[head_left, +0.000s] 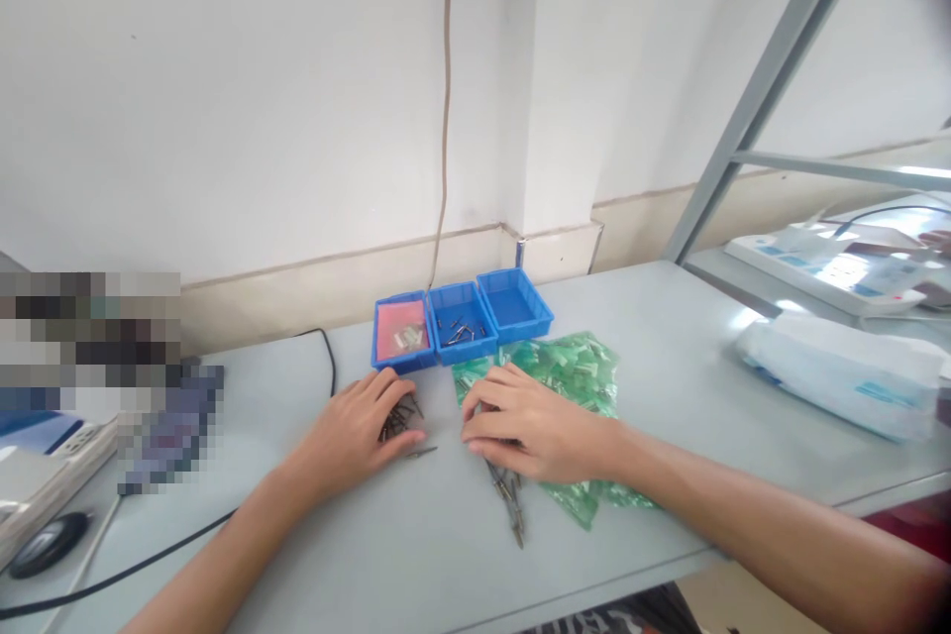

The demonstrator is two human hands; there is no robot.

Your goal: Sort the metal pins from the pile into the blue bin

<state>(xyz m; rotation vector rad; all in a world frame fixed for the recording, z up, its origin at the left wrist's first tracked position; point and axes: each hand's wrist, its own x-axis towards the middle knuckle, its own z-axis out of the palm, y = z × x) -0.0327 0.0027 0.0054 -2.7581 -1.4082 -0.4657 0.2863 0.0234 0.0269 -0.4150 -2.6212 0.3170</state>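
Observation:
My left hand [364,426] rests on the grey table, curved around a small heap of thin metal pins [401,413]. Its thumb and index finger stand apart, with a single pin just beyond the thumb tip. To the right, my right hand [520,426] curls over a second group of metal pins [509,500], which stick out below its palm and thumb. How many it grips is hidden by the fingers. A crumpled green plastic bag [580,376] lies under and behind that hand.
Against the wall stand a blue tray [406,365] with a pink sheet and small pieces, a blue bin [467,352] with several pins, and another blue bin [516,302]. A white plastic package [839,371] lies right, near a grey metal frame [765,89]. A black cable [149,565] crosses the left.

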